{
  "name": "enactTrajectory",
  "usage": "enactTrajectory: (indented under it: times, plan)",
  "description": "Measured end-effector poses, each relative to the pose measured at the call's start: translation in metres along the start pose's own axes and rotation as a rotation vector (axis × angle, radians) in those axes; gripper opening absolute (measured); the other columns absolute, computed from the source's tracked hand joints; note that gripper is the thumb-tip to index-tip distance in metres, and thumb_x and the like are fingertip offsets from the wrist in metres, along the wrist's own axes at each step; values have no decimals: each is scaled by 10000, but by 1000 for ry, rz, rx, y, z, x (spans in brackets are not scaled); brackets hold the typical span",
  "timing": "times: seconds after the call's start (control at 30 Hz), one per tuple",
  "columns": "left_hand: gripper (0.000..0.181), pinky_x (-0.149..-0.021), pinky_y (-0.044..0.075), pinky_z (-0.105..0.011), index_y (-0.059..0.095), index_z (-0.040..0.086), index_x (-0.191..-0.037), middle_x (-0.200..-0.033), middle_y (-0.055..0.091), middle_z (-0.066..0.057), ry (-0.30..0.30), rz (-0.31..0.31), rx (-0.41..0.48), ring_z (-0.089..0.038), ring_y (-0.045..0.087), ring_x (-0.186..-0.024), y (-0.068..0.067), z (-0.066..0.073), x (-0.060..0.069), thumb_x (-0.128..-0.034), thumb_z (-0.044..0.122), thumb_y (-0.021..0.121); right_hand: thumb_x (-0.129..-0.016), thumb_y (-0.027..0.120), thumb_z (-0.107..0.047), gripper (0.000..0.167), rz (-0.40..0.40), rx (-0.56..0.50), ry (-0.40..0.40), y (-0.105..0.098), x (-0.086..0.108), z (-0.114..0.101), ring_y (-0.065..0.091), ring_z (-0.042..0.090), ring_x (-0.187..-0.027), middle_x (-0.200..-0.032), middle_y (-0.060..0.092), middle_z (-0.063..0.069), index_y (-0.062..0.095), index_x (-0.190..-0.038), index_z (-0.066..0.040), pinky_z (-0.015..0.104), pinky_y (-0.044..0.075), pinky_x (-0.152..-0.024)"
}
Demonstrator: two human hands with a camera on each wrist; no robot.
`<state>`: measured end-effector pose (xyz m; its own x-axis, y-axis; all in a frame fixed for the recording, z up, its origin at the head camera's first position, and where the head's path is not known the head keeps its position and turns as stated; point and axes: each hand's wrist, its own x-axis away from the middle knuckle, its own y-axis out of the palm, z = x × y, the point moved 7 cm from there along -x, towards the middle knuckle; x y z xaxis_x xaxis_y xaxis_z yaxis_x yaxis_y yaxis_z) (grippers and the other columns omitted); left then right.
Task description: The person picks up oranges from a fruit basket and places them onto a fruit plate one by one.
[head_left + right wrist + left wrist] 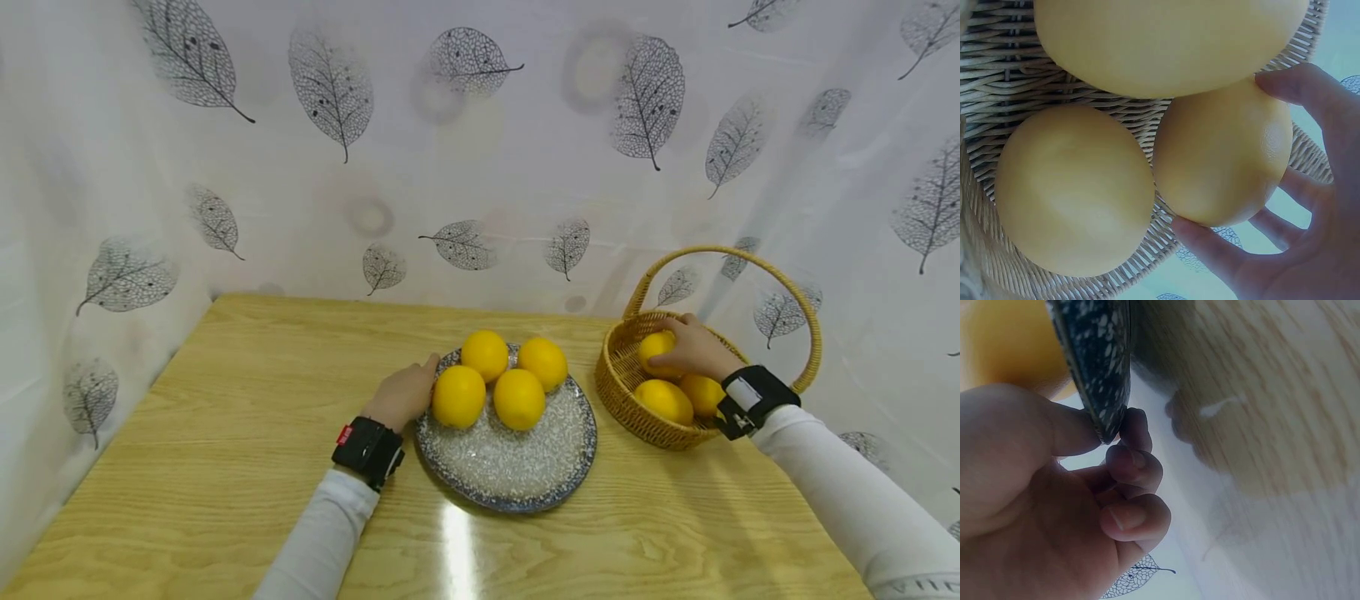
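Note:
My left hand (403,394) pinches the left rim of a round speckled plate (517,475), thumb above and curled fingers below, as the left wrist view shows at the dark rim (1100,369). Several yellow-orange oranges, one of them a front orange (519,400), sit together on the plate's far half. Inside the wicker basket (622,392) on the right, my right hand (701,350) grips an orange (1222,156) with thumb and fingertips round it. Two more lie beside it there: a left orange (1075,190) and an upper orange (1172,44).
The basket's tall arched handle (750,254) rises over my right hand and forearm. Both stand on a light wooden table (247,433). A pale curtain (480,150) with leaf prints hangs behind the table and along its sides.

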<state>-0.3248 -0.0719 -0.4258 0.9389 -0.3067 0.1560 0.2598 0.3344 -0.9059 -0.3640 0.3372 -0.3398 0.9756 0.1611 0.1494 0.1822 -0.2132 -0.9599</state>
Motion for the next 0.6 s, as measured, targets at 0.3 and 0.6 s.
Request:
enactTrajectory:
  times: [0.3, 0.6]
  plan:
    - [476, -1044, 518, -534, 369, 4, -1550, -1315, 646, -279, 5, -1, 4, -419, 629, -1224, -1, 1, 1, -1081, 82, 400, -890, 739, -343, 734, 45, -32, -7, -3, 14, -4, 540, 549, -1152, -1472, 296, 447, 465, -1460, 31, 669, 492, -927]
    - [479, -1056, 511, -542, 361, 14, -1557, -1331, 639, -278, -5, -9, 2, -423, 620, -1241, 0, 0, 0, -1084, 84, 391, -890, 742, -313, 687, 105, -51, -32, -8, 28, -17, 546, 505, -1165, -1502, 317, 384, 489, -1453, -11, 613, 505, -917]
